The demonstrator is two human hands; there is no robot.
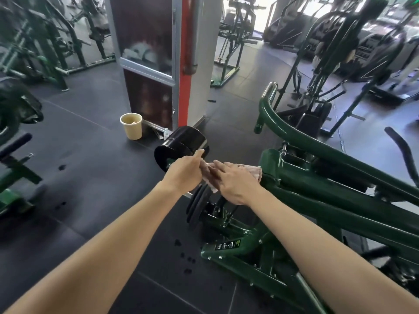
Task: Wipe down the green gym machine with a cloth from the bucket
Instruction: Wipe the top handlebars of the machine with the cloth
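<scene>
Both hands meet on the pinkish cloth point(249, 169), which sits on the green machine point(317, 177) at its left end. The left hand point(186, 173) curls its fingers round the cloth's loose end, while the right hand point(233, 182) lies flat on top, fingers straight. Black weight plates point(181, 146) sit just left of the machine, and the cream bucket point(133, 132) stands on the floor further left, well apart.

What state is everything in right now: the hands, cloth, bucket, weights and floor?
Cloth: bunched, held against the green machine.
Left hand: grips one end of the cloth.
Right hand: flat, pressing the cloth.
Bucket: upright, uncovered.
Weight plates: loaded on the machine.
Floor: dotted with dark spots.
</scene>
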